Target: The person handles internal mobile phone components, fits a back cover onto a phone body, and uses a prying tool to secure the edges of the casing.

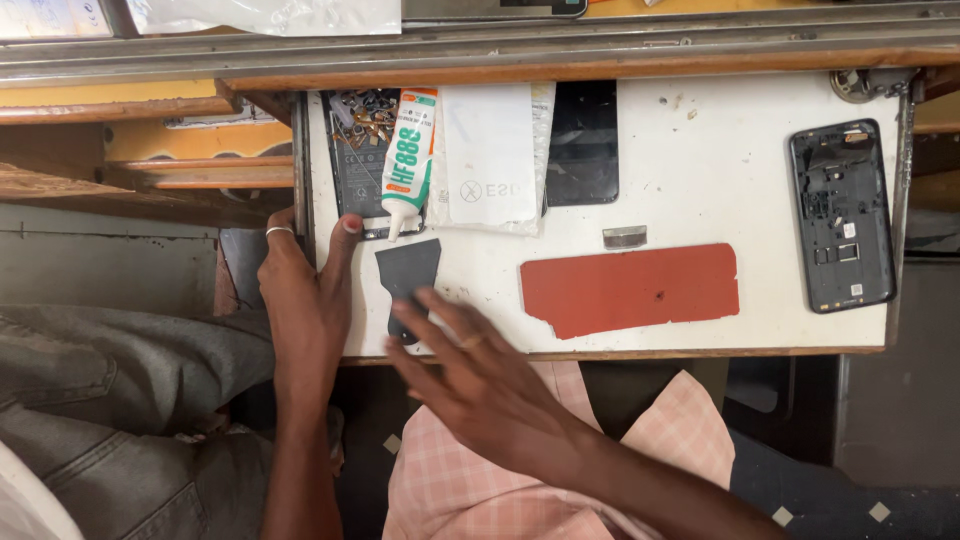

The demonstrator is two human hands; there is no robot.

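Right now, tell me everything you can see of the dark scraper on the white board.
The dark scraper lies flat on the white board, near its front edge. It looks like matt black plastic: a wide, flat blade that narrows to a slim handle pointing toward the person. The blade end sits just below the nozzle of a glue tube. The right hand has its fingertips on the handle; the left hand rests beside it.

Under the right hand's (pixel 480 375) fingers (pixel 440 310) lies a matt dark plastic scraper (pixel 407 275) on a scuffed white painted board (pixel 700 170); beside them, a glossy plastic glue tube (pixel 410 160) and rough red patch (pixel 630 288).
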